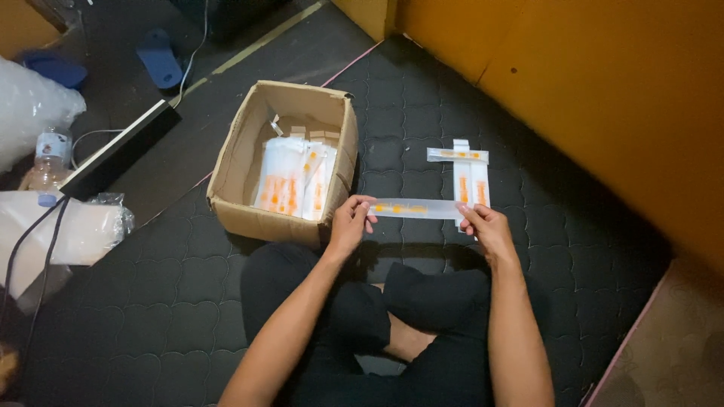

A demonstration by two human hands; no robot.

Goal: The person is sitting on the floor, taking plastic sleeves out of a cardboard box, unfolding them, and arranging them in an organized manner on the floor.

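While level, both hands (418, 222) pinch a clear packet (413, 209) by its ends.

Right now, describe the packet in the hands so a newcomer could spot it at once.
Start at the open brown cardboard box on the dark quilted mat; just to its right, both hands hold one long, translucent white packet with orange markings level by its ends. The left hand and right hand keep it lifted, unlike the similar packets lying flat behind it.

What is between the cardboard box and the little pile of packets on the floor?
In the head view, the left hand and the long clear packet it holds with the right hand lie between the cardboard box and the pile of packets, above dark quilted mat.
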